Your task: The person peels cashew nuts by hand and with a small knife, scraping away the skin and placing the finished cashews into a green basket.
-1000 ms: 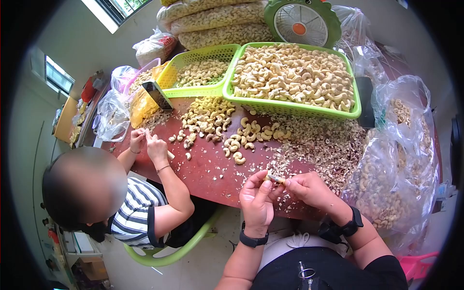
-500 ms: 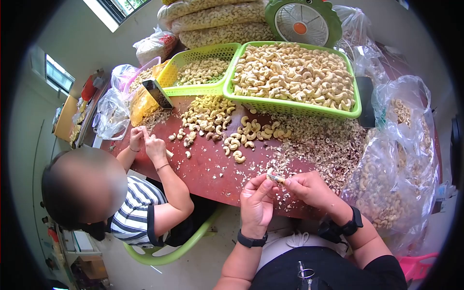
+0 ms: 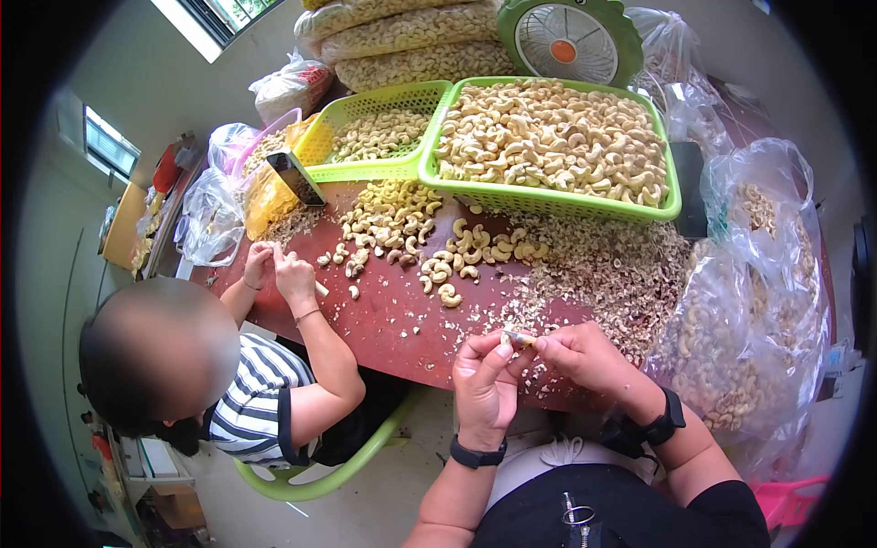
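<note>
Near the front edge of the table, my left hand [image 3: 485,379] pinches a cashew nut [image 3: 506,339] between thumb and fingers. Only a small part of the nut shows. My right hand [image 3: 583,354] is closed on a small knife [image 3: 522,338], its short blade pointing left and touching or almost touching the nut. Past my hands lies a small group of loose cashews [image 3: 449,294]. Skin scraps [image 3: 621,274] are spread over the table to the right of them.
A green basket [image 3: 548,203] heaped with cashews stands at the back, beside a yellow-green basket [image 3: 361,171]. Clear bags of nuts [image 3: 731,338] lie right. A fan [image 3: 564,46] stands behind. At left, a co-worker in a striped shirt [image 3: 260,393] works with both hands.
The knife and the nut have turned slightly between my fingers, and less of the nut shows now. My hands stay in nearly the same place.
</note>
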The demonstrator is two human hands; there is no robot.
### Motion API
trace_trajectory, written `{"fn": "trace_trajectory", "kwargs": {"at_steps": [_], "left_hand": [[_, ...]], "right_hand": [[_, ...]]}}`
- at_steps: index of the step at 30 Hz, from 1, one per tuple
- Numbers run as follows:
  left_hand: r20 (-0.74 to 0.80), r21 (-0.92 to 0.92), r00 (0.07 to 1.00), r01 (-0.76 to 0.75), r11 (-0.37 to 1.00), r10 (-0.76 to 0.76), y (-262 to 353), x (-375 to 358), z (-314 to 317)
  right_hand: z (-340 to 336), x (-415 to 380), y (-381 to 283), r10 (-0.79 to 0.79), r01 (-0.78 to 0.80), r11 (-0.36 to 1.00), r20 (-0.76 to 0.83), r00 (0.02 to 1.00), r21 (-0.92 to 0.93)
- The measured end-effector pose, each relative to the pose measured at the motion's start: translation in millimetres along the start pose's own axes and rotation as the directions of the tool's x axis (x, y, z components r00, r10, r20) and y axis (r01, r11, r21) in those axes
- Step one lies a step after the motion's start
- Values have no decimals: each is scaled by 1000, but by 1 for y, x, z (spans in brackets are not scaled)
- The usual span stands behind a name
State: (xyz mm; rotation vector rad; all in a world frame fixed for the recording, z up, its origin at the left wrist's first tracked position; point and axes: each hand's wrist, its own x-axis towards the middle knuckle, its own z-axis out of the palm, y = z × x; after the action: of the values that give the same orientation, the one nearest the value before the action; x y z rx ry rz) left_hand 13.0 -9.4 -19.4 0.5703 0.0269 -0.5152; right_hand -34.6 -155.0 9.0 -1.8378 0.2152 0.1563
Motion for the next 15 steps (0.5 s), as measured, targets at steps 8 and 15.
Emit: {"fn": "trace_trajectory", "kwargs": {"at_steps": [8, 15], "left_hand": [[-2, -22, 1000, -5, 1000, 5, 1, 2, 1], [-4, -17, 1000, 2, 1000, -2, 0, 1, -3]], "right_hand": [[0, -1, -4, 17, -17, 999, 8, 1000, 36], [-1, -1, -4, 9, -10, 1000, 20, 1000, 28]]}}
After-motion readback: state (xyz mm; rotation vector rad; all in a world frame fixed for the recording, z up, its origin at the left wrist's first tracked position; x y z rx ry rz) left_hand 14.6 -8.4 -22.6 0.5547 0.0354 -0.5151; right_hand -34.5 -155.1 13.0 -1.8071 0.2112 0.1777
